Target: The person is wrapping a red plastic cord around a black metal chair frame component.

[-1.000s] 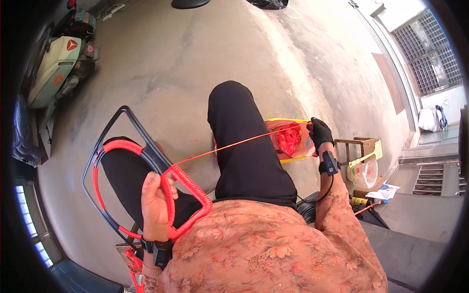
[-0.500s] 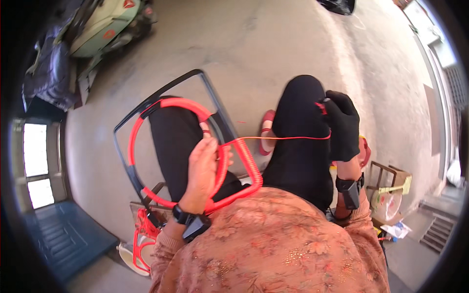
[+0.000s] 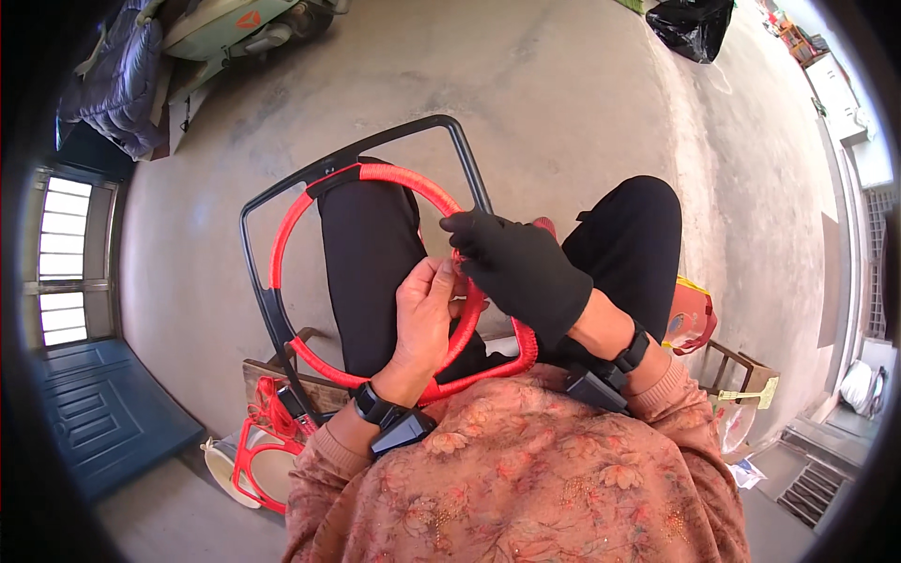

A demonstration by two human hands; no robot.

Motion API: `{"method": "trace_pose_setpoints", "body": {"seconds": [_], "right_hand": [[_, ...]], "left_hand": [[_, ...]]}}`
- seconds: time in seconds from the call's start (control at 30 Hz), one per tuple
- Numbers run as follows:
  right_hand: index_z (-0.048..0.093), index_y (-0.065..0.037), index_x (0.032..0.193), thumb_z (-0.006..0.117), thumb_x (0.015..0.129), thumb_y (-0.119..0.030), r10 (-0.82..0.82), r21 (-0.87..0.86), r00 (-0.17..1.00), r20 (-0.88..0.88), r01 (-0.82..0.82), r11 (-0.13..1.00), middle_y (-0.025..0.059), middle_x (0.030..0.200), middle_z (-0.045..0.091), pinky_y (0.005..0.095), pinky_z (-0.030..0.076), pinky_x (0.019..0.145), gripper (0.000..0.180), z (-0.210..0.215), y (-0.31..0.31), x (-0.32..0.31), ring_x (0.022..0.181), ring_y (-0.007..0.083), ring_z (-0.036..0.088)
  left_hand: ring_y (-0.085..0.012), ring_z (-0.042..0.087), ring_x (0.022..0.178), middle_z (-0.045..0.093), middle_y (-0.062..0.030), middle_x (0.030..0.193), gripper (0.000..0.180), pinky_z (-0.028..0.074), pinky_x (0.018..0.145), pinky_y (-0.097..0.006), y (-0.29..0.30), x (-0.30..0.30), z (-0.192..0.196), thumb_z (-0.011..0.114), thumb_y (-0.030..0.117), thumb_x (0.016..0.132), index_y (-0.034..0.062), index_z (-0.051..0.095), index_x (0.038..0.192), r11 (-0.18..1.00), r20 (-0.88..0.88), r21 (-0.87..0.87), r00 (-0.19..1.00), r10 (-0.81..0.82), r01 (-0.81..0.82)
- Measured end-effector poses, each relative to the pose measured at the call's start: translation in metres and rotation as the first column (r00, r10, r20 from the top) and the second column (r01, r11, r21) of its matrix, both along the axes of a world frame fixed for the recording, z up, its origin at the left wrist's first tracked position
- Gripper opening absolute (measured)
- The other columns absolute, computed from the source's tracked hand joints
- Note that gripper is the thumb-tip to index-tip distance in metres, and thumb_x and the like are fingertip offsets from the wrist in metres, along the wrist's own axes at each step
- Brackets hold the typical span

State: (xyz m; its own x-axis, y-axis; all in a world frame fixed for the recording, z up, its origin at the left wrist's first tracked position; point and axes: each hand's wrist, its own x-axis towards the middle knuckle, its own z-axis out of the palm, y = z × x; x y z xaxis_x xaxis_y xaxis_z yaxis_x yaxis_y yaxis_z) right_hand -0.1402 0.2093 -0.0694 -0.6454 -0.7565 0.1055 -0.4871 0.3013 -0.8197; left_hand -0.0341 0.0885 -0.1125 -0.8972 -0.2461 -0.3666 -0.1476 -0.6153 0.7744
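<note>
A black rectangular frame (image 3: 251,246) with a round ring (image 3: 282,242) inside it rests across my lap. Red cord is wound over much of the ring and over the frame's near right part; some stretches stay bare black. My left hand (image 3: 424,314), bare, pinches the ring's right side where the cord is. Right beside it, my right hand (image 3: 516,267) in a black glove bends over the same spot, fingers closed round red cord (image 3: 457,255). The glove hides most of that cord and part of the ring.
A second red-wrapped frame (image 3: 246,464) and a red cord bundle (image 3: 269,405) lie by a pale bucket (image 3: 221,460) at my left. A red bag (image 3: 690,314) and wooden stool (image 3: 737,371) stand at my right. Ahead are a scooter (image 3: 244,28) and a black plastic bag (image 3: 690,28).
My right hand has come in from the far right to meet my left hand at the ring. The cord stretched between them no longer shows. My right knee has shifted right.
</note>
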Motion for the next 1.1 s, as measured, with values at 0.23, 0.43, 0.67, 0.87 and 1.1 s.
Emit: {"method": "trace_pose_setpoints", "body": {"seconds": [0.23, 0.43, 0.67, 0.87, 1.1], "right_hand": [[0.054, -0.009, 0.119, 0.061, 0.081, -0.006, 0.153, 0.177, 0.976, -0.157, -0.125, 0.976, 0.0141, 0.101, 0.063, 0.0317, 0.052, 0.069, 0.038, 0.014, -0.007, 0.000, 0.081, 0.0261, 0.065], [0.059, -0.003, 0.108, 0.059, 0.085, -0.008, -0.280, -0.137, 0.942, 0.187, 0.307, 0.942, 0.0085, 0.102, 0.065, 0.0285, 0.051, 0.068, 0.023, 0.027, 0.030, -0.008, 0.081, 0.0165, 0.064], [0.065, -0.004, 0.101, 0.064, 0.084, -0.012, -0.077, 0.091, 0.718, 0.692, 0.019, 0.996, 0.0027, 0.088, 0.068, 0.0256, 0.050, 0.068, 0.019, -0.029, 0.044, -0.019, 0.078, 0.0062, 0.060], [0.064, 0.001, 0.097, 0.061, 0.085, -0.005, -0.011, 0.028, 0.842, 0.540, -0.006, 1.000, 0.0069, 0.094, 0.068, 0.0252, 0.050, 0.071, 0.014, -0.033, 0.033, -0.015, 0.080, 0.0102, 0.062], [0.062, -0.001, 0.097, 0.062, 0.082, -0.015, -0.510, 0.025, 0.720, -0.471, 0.589, 0.808, 0.0038, 0.082, 0.064, 0.0272, 0.049, 0.061, 0.020, 0.006, 0.115, -0.017, 0.070, 0.0183, 0.061]], "left_hand": [[-0.0097, 0.058, 0.075, 0.060, -0.0012, 0.084, 0.016, 0.053, 0.067, -0.027, 0.002, -0.003, 0.004, 0.049, 0.021, 0.098, 0.0064, 0.057, 0.097, 0.995, 0.011, 0.085, 0.999, 0.052, -0.053], [-0.0168, 0.063, 0.071, 0.063, -0.0085, 0.084, 0.022, 0.054, 0.064, -0.030, -0.001, -0.003, 0.010, 0.048, 0.025, 0.098, 0.0047, 0.056, 0.099, 0.987, 0.126, 0.156, 0.991, -0.048, 0.028], [-0.0183, 0.064, 0.068, 0.063, -0.0108, 0.081, 0.024, 0.054, 0.058, -0.029, -0.009, -0.004, -0.007, 0.049, 0.027, 0.098, 0.0039, 0.055, 0.100, 0.928, 0.191, 0.314, 0.944, -0.269, 0.201], [-0.0186, 0.062, 0.064, 0.064, -0.0119, 0.080, 0.030, 0.053, 0.057, -0.029, -0.006, -0.006, -0.007, 0.047, 0.032, 0.098, 0.0027, 0.056, 0.101, 0.934, 0.261, 0.309, 0.929, -0.264, 0.178], [-0.0185, 0.062, 0.070, 0.064, -0.0117, 0.089, 0.031, 0.053, 0.063, -0.031, -0.006, -0.004, -0.002, 0.048, 0.031, 0.097, 0.0030, 0.056, 0.107, 0.956, 0.194, 0.279, 0.970, -0.145, 0.088]]}}
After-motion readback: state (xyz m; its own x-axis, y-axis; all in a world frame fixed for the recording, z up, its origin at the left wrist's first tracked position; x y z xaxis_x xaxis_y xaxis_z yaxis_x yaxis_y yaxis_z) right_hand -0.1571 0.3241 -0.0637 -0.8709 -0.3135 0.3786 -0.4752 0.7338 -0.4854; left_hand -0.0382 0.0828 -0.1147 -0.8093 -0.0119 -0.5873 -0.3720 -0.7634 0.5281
